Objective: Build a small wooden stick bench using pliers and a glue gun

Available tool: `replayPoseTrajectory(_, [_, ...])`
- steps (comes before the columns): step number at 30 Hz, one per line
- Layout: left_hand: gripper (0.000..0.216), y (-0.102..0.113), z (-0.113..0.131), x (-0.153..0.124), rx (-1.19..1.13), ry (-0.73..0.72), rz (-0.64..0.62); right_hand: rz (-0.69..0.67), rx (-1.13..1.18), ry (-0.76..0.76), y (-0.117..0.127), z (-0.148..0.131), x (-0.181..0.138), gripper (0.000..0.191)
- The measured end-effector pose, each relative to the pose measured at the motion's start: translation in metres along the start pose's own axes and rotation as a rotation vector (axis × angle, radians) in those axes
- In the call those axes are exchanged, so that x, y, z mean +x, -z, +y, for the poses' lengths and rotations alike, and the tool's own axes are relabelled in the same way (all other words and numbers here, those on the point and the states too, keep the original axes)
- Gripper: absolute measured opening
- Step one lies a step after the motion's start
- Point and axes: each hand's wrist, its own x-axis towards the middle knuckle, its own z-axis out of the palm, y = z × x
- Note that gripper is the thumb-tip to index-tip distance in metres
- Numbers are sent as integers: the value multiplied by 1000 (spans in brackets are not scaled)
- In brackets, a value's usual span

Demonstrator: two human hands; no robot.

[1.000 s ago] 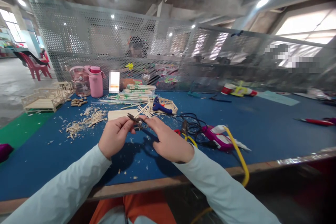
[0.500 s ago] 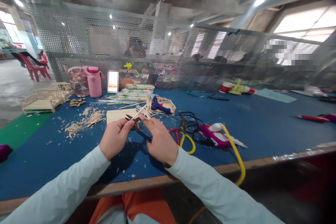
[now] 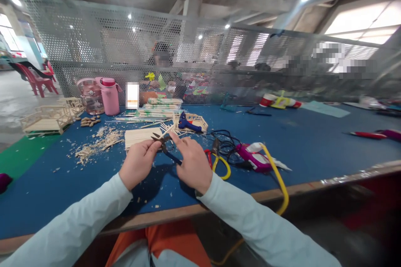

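My left hand (image 3: 138,163) is closed, thumb and fingers pinching a thin wooden stick (image 3: 166,132) that slants up to the right. My right hand (image 3: 196,166) grips dark-handled cutting pliers (image 3: 171,156), their jaws parted at the stick beside my left fingertips. Its index finger stretches out near the stick's far end. Just behind my hands lies a flat panel of pale sticks (image 3: 142,134). Loose cut sticks (image 3: 167,127) and a blue glue gun (image 3: 189,124) resting on a small wooden frame (image 3: 203,123) are farther back.
Wood scraps (image 3: 100,144), peanuts (image 3: 90,121) and small wooden furniture models (image 3: 45,120) lie left. A pink flask (image 3: 109,98) and packaged stick bundles (image 3: 159,110) stand or lie behind. Right are pliers with red and yellow handles (image 3: 224,169), a purple tool (image 3: 255,158) and a yellow cord (image 3: 277,171).
My right hand has shifted slightly right, away from my left hand, and its index finger sits a little farther from the pliers' jaws. The whole view has moved slightly.
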Motion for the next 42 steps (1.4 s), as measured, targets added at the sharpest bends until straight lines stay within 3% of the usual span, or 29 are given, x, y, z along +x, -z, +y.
replayPoseTrajectory(7, [36, 9, -2, -2, 64, -178, -17, -407, 869, -172, 17, 15, 5, 71])
replayPoseTrajectory(9, [37, 8, -3, -4, 78, -193, -38, -338, 770, -244, 23, 26, 8, 69])
replayPoseTrajectory(12, [36, 4, -6, -4, 103, -212, -68, -226, 178, -326, 21, 41, 16, 64])
replayPoseTrajectory(14, [34, 1, -11, -1, 121, -227, -91, -243, -124, -343, 11, 49, 22, 59])
replayPoseTrajectory(16, [34, -1, -17, 2, 133, -218, -111, -282, -223, -341, -5, 55, 27, 56])
replayPoseTrajectory(20, [52, -1, -26, 4, 125, -167, -130, -305, -224, -332, -28, 64, 35, 59])
replayPoseTrajectory(23, [56, 2, -27, 3, 128, -156, -121, -220, -214, -282, -24, 63, 36, 63])
replayPoseTrajectory(26, [56, 4, -24, 2, 144, -171, -114, -91, -26, 19, -10, 52, 34, 42])
replayPoseTrajectory(28, [56, 5, -21, 3, 167, -204, -115, -124, 160, 285, -3, 42, 35, 31])
replayPoseTrajectory(30, [55, 7, -17, 7, 191, -239, -120, -181, 246, 424, -2, 34, 38, 26])
replayPoseTrajectory(33, [52, 14, -10, 15, 210, -247, -106, -150, 260, 441, -10, 30, 48, 22])
replayPoseTrajectory(36, [42, 36, -9, 22, 219, -184, 34, -91, 300, 403, -21, 38, 55, 18])
replayPoseTrajectory(39, [35, 65, -23, 25, 195, -45, 274, -50, 325, 364, -32, 47, 55, 17])
replayPoseTrajectory(42, [30, 84, -48, 25, 104, 153, 334, -25, 341, 327, -39, 51, 50, 19])
